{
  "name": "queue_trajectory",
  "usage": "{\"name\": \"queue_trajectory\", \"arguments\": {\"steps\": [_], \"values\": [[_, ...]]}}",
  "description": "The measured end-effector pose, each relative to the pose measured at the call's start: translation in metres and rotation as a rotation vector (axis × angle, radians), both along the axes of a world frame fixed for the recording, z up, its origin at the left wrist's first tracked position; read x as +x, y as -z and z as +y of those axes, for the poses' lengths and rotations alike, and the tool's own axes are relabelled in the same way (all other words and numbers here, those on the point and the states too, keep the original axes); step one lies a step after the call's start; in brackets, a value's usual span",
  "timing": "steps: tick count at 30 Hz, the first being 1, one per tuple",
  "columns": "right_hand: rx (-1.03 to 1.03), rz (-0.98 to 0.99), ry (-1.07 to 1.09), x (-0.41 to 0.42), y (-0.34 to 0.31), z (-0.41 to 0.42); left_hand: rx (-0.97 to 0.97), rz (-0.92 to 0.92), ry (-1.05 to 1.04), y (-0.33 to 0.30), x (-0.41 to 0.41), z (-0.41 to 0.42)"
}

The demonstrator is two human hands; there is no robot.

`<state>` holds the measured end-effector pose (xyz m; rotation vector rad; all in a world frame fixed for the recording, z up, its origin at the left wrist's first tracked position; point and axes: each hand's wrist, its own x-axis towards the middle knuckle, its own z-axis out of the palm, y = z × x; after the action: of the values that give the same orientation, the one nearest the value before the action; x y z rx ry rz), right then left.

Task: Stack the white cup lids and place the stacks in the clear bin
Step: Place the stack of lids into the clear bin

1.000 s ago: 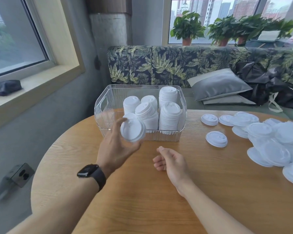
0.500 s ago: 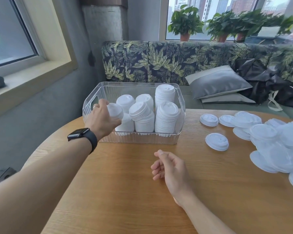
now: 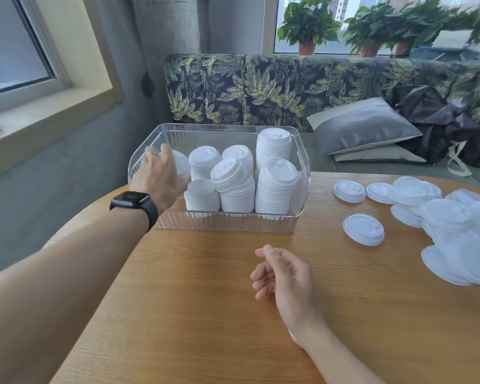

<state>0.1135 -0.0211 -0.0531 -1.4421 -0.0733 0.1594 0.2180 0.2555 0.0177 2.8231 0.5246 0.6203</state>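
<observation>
The clear bin (image 3: 227,225) stands on the round wooden table and holds several stacks of white lids (image 3: 276,187). My left hand (image 3: 157,176), with a black watch on the wrist, reaches over the bin's left end and grips a small stack of white lids (image 3: 182,166) inside it, left of the other stacks. My right hand (image 3: 281,275) rests on the table in front of the bin, fingers loosely curled, holding nothing. One loose lid (image 3: 363,229) lies to the right of the bin. A heap of loose lids (image 3: 449,225) covers the table's right side.
Behind the table runs a leaf-patterned bench (image 3: 261,90) with a grey cushion (image 3: 363,126) and a black bag (image 3: 441,120). A grey wall and a window sill (image 3: 39,120) are to the left. Bare table surface (image 3: 205,314) lies in front of the bin.
My left hand has carried the small stack of lids from in front of the bin up over its left rim and into the bin. My right hand has stayed in place.
</observation>
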Motion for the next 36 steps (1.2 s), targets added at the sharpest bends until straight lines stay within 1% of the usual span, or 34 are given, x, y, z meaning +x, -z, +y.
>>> {"name": "queue_trajectory", "arguments": {"steps": [8,11,15,20,28,33,36], "values": [[0.031,0.019,0.0,0.0,0.0,0.0,0.374,0.175,0.115,-0.008,0.001,0.011],[0.032,0.019,-0.001,0.0,0.001,0.0,0.54,0.237,0.093,-0.001,0.006,0.013],[0.035,0.012,-0.003,0.001,0.001,0.0,0.682,0.283,0.052,0.007,0.013,0.016],[0.046,0.004,-0.007,0.0,0.002,-0.002,0.763,0.363,0.041,0.012,0.022,0.021],[0.057,-0.024,-0.015,0.001,0.003,-0.001,0.799,0.374,0.052,0.011,0.034,0.029],[0.05,-0.017,-0.017,0.001,0.002,-0.001,0.79,0.369,0.007,0.014,0.036,0.024],[0.042,-0.019,-0.018,0.001,0.001,-0.001,0.795,0.414,-0.027,0.022,0.035,0.023]]}}
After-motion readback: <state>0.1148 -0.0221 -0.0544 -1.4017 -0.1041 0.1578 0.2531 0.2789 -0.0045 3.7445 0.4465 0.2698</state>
